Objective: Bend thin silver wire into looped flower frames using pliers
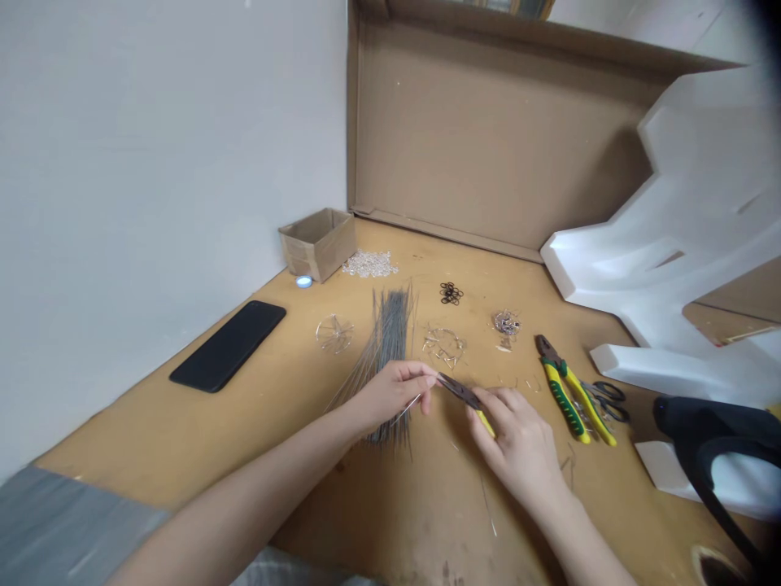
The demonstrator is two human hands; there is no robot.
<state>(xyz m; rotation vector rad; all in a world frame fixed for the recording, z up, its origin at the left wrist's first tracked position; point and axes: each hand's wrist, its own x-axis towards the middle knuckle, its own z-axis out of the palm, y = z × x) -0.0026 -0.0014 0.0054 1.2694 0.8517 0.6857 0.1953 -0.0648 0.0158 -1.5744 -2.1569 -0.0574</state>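
A thin wire [407, 408] sits pinched between the left hand's [395, 392] thumb and fingers, its end close to the tips of the small pliers [459, 391] held in the right hand [516, 431]. The wire bundle [394, 325] lies partly beneath the left hand. Bent wire pieces [444, 347] and black rings [451, 293] lie beyond the hands on the wooden surface [244, 456]. A phone [229, 346] and a small cardboard box [298, 254] stand to the left; larger green-and-yellow pliers [573, 391] and scissors [608, 399] are at right. A big cardboard panel [488, 138] stands behind, with white foam [713, 203] beside it and a pale wall [171, 138] leftward. Both forearms reach forward, converging; the right hand's fingers curl around the yellow handle.
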